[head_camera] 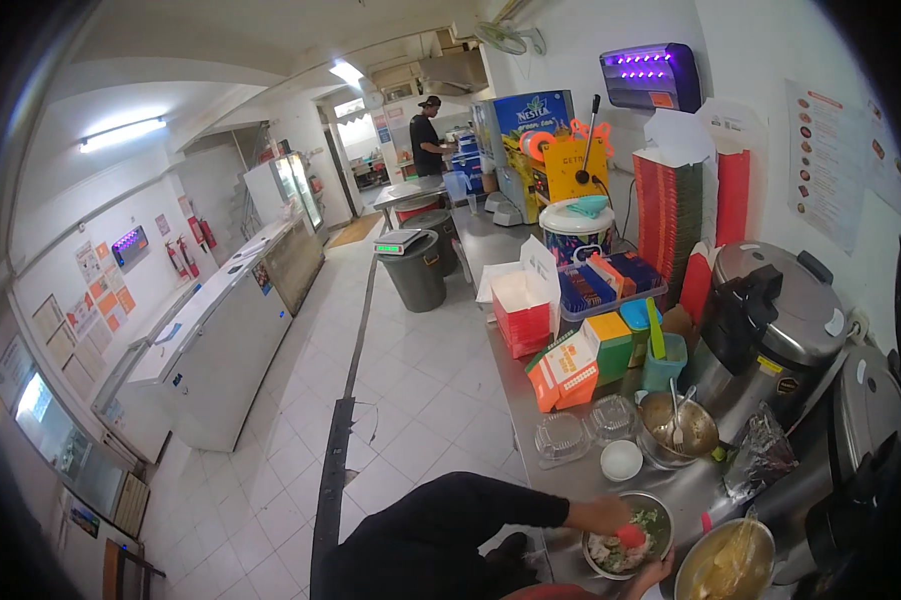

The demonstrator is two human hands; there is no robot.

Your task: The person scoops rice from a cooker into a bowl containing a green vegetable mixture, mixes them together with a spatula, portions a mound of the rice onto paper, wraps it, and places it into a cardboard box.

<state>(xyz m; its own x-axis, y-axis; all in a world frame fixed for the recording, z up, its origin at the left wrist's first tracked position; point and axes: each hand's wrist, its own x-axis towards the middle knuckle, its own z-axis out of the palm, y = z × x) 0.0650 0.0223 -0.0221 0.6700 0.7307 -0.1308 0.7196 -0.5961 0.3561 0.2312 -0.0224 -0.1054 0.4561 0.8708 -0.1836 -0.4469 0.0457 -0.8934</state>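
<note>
My left hand [599, 516], reaching from a black sleeve and slightly blurred, is over a steel mixing bowl [669, 510]. It grips a red utensil [630, 535] whose end is in a mix of chopped green and pale food [614, 556]. At the bowl's near right rim, my right hand [654, 573] holds the side, fingers against the outer wall. To the right stands another metal bowl [765, 541] with clear plastic and something yellowish inside. A small white bowl [621, 460] and clear plastic clamshell containers [563, 437] lie beyond my left hand.
A used steel pot [653, 442] holds a fork and another utensil. Large rice cookers [784, 300] line the wall side. Cardboard food boxes [521, 311] and a green-handled utensil in a plastic container [664, 367] crowd the steel counter [514, 397]. A person [424, 146] works farther back.
</note>
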